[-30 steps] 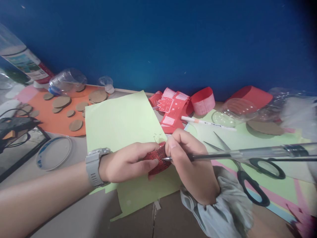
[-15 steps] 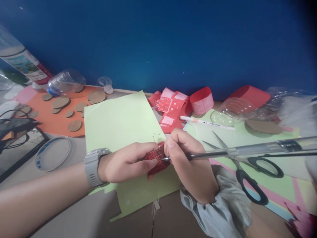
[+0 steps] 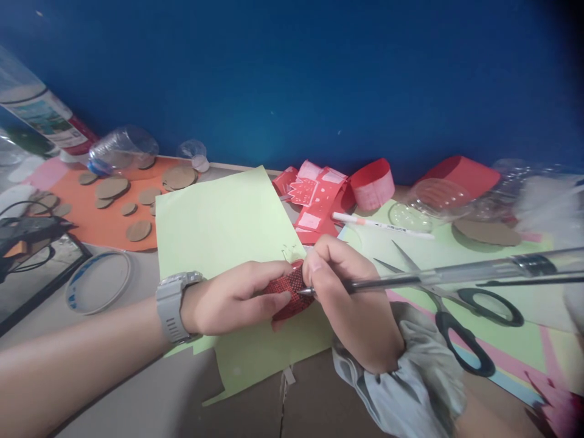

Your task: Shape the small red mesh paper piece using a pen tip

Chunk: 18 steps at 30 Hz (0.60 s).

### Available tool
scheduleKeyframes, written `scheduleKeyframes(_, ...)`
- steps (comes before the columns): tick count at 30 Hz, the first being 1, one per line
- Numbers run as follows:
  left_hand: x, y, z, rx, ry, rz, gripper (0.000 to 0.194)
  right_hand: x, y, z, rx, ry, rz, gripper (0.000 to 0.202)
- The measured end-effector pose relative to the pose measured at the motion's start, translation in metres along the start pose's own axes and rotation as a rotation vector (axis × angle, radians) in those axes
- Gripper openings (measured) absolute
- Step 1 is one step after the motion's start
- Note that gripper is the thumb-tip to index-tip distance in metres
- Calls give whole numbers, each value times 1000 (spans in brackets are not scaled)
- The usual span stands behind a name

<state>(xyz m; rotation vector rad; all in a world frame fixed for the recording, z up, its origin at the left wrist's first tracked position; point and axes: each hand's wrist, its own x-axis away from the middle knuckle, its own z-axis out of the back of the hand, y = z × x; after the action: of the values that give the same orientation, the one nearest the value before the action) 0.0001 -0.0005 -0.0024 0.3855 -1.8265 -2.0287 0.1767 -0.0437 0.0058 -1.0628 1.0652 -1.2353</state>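
Note:
A small red paper piece (image 3: 288, 296) with a black crosshatched pattern lies over the green paper (image 3: 223, 225). My left hand (image 3: 246, 295), a grey watch (image 3: 176, 307) on its wrist, closes on the red piece from the left with thumb and fingers. In my right hand (image 3: 347, 292) is a clear ballpoint pen (image 3: 433, 277), its tip on or just above the black pattern. The right hand's fingertips are close against the red piece; whether they touch it is hard to tell. Part of the red piece is hidden behind both hands.
Scissors (image 3: 463, 331) lie partly opened at the right, near a white marker (image 3: 378, 225). Behind are red paper strips (image 3: 322, 191) and a red paper ring (image 3: 371, 185). Cardboard discs (image 3: 112, 188), a plastic bottle (image 3: 125, 149) and a tape roll (image 3: 98, 283) are at the left. A blue wall (image 3: 292, 79) stands behind.
Almost nothing differs. The view has shifted very slightly; both hands, the pen and the red piece keep their places.

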Motion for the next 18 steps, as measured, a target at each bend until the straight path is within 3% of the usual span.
scheduleKeyframes(6,-2,2,0,-26,-6,16,10,-2,1,2,-76,-6,-44,27)
scheduleKeyframes(18,-2,4,1,-57,-25,-9,8,-1,4,5,63,-71,42,25)
